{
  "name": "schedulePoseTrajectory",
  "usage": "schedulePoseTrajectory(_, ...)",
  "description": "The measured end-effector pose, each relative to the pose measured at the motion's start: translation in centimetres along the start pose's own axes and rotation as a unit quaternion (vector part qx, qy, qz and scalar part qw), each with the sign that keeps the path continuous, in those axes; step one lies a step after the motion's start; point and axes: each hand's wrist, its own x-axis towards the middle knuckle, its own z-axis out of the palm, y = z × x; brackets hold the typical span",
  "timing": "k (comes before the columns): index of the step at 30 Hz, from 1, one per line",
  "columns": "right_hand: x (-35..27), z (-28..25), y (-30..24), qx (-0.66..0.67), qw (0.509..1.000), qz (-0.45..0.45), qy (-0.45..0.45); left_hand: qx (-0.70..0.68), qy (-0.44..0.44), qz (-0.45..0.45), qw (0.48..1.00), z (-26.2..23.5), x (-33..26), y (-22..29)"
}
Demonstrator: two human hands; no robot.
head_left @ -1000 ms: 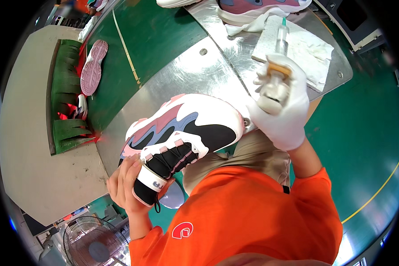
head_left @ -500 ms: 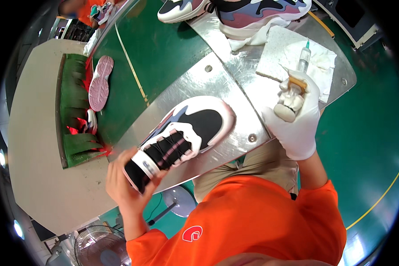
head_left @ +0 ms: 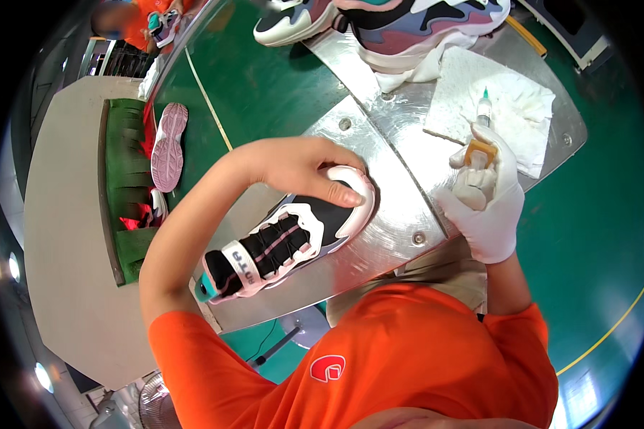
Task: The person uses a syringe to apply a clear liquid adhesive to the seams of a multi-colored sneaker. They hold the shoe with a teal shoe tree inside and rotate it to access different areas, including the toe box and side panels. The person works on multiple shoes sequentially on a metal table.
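Observation:
A black, white and pink sneaker (head_left: 272, 250) lies on the metal worktop (head_left: 397, 179), its toe toward the right and its heel at lower left. Bare, my left hand (head_left: 311, 168) reaches over the shoe from its far side. Thumb and fingers grip the white toe, the thumb on top. In a white glove, my right hand (head_left: 497, 214) stays closed around a syringe (head_left: 484, 111) with a green tip pointing away from me. Its amber-coloured flange and pale plunger end show between the gloved fingers. The syringe is to the right of the shoe, near a crumpled white tissue (head_left: 533, 114).
Beneath the tissue is a white pad (head_left: 447, 96). More sneakers (head_left: 422, 28) stand at the far edge, beside a white cloth. A pink sole (head_left: 169, 146) lies on the green belt (head_left: 265, 86) before a green strip curtain (head_left: 129, 193). Another person (head_left: 132, 21) holds a shoe at upper left.
My left hand has gone from the shoe's heel and collar to its toe. The shoe has turned slightly on the worktop. My right hand still holds the syringe.

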Motion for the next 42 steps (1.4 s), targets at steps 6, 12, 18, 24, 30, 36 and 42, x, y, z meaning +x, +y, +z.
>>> schedulePoseTrajectory(6,0.9,-0.4,-1.2,-0.041,0.998,0.033,-0.04,-0.093,0.193,0.034,0.976,2.7,-6.7,0.2)
schedulePoseTrajectory(12,0.5,-0.7,-3.8,-0.022,0.998,0.053,-0.041,-0.133,0.445,0.174,0.868,7.1,-16.9,0.8)
schedulePoseTrajectory(18,-0.1,5.7,-17.0,0.219,0.958,-0.151,-0.107,-0.151,0.566,0.306,0.751,12.8,-19.7,0.0)
schedulePoseTrajectory(24,2.2,14.9,-24.4,-0.029,0.877,-0.465,-0.114,0.036,0.604,0.294,0.74,13.7,-18.3,1.5)
schedulePoseTrajectory(30,4.8,12.7,-22.0,-0.118,0.863,-0.491,0.0,-0.065,0.63,0.322,0.703,14.1,-17.6,0.8)
schedulePoseTrajectory(36,1.0,3.1,-11.0,-0.047,0.992,-0.091,-0.073,-0.163,0.635,0.359,0.664,14.3,-16.3,-1.7)
schedulePoseTrajectory(42,0.4,1.1,-8.1,-0.02,0.964,0.184,-0.193,-0.069,0.672,0.321,0.664,12.7,-16.0,-2.4)
